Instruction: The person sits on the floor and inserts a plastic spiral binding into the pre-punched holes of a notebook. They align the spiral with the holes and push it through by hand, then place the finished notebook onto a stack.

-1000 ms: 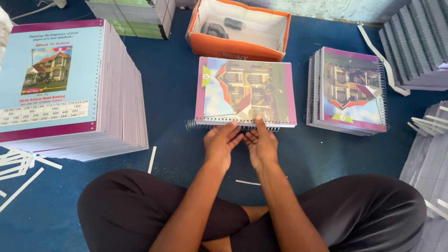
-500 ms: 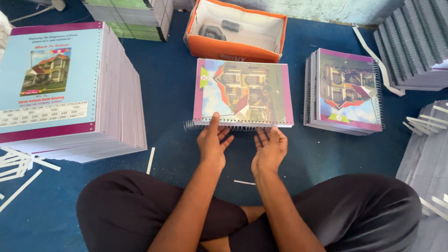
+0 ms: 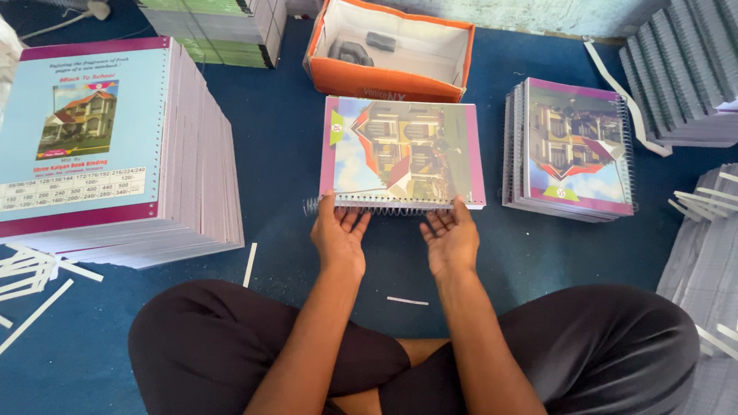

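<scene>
Notebook: a spiral-bound notebook with a picture of a house on its cover lies flat on the blue floor, in the middle, just in front of the crossed legs.
Wire coil: the metal coil runs along the notebook's near edge and sticks out a little past its left corner.
Left hand: left hand, palm up and grip released, fingers spread, the fingertips touching the coil at the near left end.
Right hand: right hand, also palm up and released, fingertips against the near right end of the same edge (neither hand closes around anything).
Orange box: an open orange cardboard box sits just beyond the notebook's far edge, with dark objects inside.
Tall stack: a high stack of light-blue-covered sheets stands at the left of the floor.
Finished pile: a smaller pile of bound notebooks lies to the right, near but apart.
Paper strips: white paper strips lie scattered at the near left.
</scene>
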